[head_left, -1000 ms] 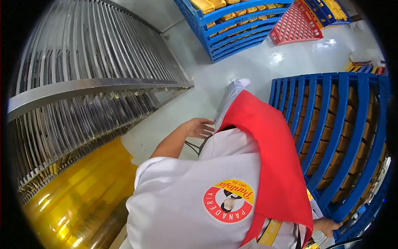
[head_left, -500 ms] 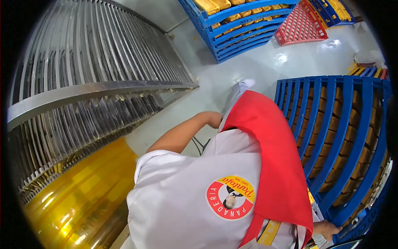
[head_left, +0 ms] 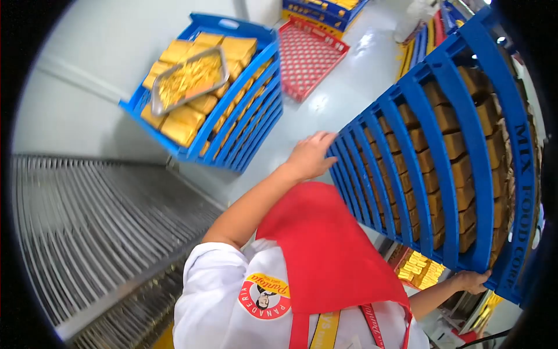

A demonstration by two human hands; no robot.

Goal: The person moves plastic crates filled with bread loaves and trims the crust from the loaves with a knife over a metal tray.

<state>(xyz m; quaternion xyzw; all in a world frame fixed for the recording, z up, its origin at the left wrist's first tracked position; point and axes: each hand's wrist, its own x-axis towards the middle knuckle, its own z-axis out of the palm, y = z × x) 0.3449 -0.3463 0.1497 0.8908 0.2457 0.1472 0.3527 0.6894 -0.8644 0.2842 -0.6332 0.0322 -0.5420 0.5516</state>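
A tall stack of blue slatted crates (head_left: 450, 183), filled with brown wrapped loaf-shaped blocks (head_left: 418, 139), leans diagonally across the right of the head view. My left hand (head_left: 313, 156) is at the stack's far left corner, thumb and fingers to either side of the edge; the fingertips are partly hidden. Down at the near right corner, my right hand (head_left: 472, 281) has its fingers closed on the crate's lower edge, beside the printed lettering. Between the two arms hangs my red apron (head_left: 337, 250).
Another blue crate stack (head_left: 250, 125) holds yellow blocks, with a metal tray (head_left: 189, 78) of yellow pieces on top. Behind it lie a red crate (head_left: 314, 55) and blue and yellow crates (head_left: 325, 13). A metal slatted rack (head_left: 110, 221) stands at left.
My left hand has risen from beside my body to the corner of the blue crates. The view has turned left, bringing the metal tray into sight. My right hand stays on the stack.
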